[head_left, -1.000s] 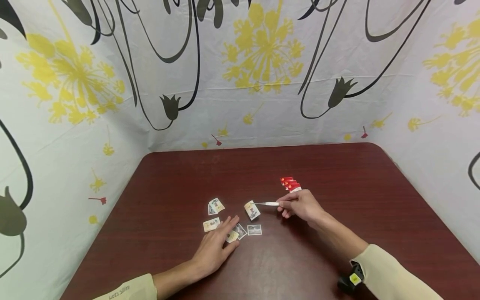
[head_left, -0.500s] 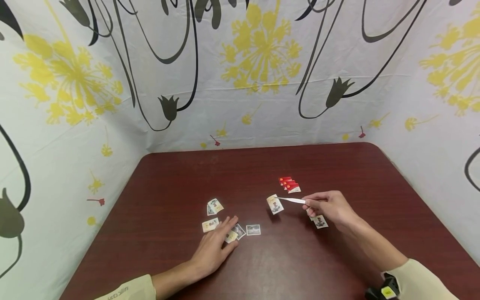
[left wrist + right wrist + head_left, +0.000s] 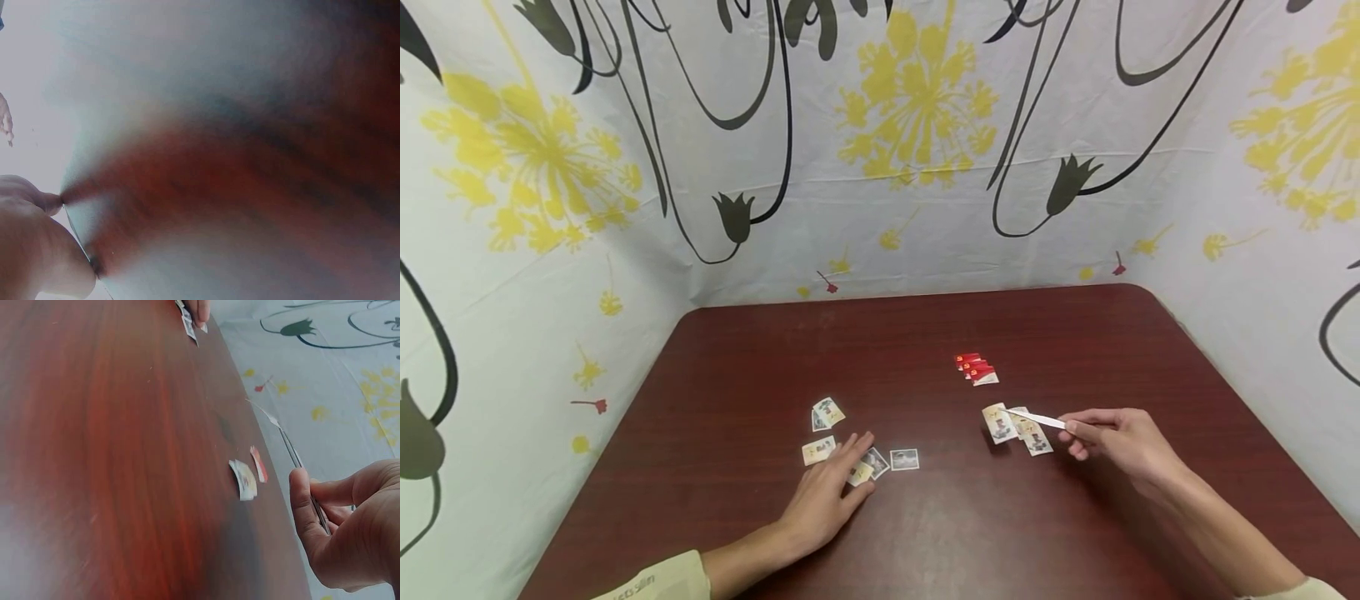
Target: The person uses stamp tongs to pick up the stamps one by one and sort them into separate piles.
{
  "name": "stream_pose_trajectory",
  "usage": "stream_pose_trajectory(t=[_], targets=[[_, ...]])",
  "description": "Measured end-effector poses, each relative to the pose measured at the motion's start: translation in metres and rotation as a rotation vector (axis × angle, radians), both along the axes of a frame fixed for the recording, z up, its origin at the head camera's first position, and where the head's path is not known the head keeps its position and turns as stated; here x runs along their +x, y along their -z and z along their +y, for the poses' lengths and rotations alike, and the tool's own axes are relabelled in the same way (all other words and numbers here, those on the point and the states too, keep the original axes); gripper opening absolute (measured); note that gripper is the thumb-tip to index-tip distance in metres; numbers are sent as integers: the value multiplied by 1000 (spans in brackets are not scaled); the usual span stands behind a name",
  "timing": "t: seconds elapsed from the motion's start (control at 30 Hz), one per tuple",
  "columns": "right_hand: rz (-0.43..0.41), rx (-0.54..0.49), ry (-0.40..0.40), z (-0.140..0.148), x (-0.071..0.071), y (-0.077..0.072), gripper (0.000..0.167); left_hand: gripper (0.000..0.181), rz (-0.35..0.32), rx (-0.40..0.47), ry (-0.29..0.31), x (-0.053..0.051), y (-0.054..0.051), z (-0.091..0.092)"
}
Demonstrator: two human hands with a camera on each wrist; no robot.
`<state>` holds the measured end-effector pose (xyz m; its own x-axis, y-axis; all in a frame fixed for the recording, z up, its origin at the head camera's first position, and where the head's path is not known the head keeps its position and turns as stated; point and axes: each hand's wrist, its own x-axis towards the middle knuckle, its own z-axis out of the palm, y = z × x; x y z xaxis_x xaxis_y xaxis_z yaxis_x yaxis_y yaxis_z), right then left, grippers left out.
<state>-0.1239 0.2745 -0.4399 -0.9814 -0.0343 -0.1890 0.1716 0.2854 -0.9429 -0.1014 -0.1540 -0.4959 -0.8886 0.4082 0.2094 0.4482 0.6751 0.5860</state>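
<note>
My right hand [image 3: 1120, 442] pinches slim tweezers [image 3: 1039, 418], which point left. At their tips hangs a small cream picture stamp [image 3: 999, 423], tilted a little above the table. Its right edge overlaps, in the head view, a pair of similar stamps [image 3: 1037, 441] lying there. In the right wrist view the tweezers [image 3: 292, 450] show two thin metal arms between thumb and fingers. My left hand [image 3: 829, 490] rests on the table, fingers extended, partly covering cream and grey stamps [image 3: 861, 473]. The left wrist view shows mostly blurred tabletop beside that hand.
Several red-topped stamps [image 3: 977, 370] lie overlapped farther back. A single grey stamp [image 3: 905, 459] lies right of the left hand. More stamps [image 3: 829, 412] and a cream one [image 3: 818, 451] lie beyond and left of it. A patterned cloth [image 3: 887, 242] rises behind the dark red table [image 3: 775, 350].
My right hand has moved to the right, carrying the stamp in the tweezers from mid-table to beside the pair on the right, which shows more fully now. My left hand stays in place.
</note>
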Motion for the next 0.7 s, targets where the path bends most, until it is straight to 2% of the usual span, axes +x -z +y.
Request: stream_pose_trajectory(t=[0.3,0.7], targets=[[-26,47,20,30,20,1,32,63,8,-3,-2,1,-1,0],[-81,58,49,49,33,7,30,64,-6,-14,-3,0,-1,0]])
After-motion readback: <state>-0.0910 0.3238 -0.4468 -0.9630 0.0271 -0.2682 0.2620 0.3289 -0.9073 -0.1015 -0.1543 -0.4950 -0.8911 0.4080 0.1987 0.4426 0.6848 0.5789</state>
